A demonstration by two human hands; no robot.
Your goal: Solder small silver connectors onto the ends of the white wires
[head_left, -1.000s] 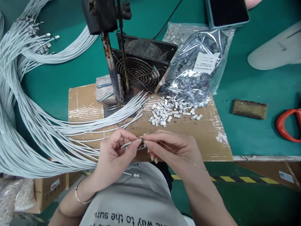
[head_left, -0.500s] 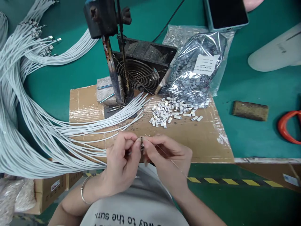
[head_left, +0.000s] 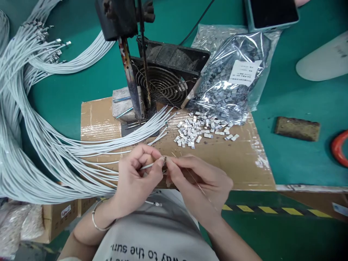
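Observation:
My left hand is closed, with a white cable between thumb and forefinger. Its dark tip shows where both hands' fingertips meet. Pinched too, my right hand has thumb and forefinger at that tip; what tiny part they grip there is hidden. A thin solder wire runs across the right hand. Below the hands a small metal plug on a white cable hangs against the shirt. Ahead, a fanned bundle of white cables lies on the cardboard, beside a pile of small metal connectors.
A soldering iron on a stand points down in front of a black fan. Behind the pile lies a plastic bag of connectors. Further right are a phone, a white bottle, a brown sponge and a red-handled tool.
My hands have drawn slightly apart, the right one shifting a little right. More of the cable in my left hand shows, and the plug below has come into view.

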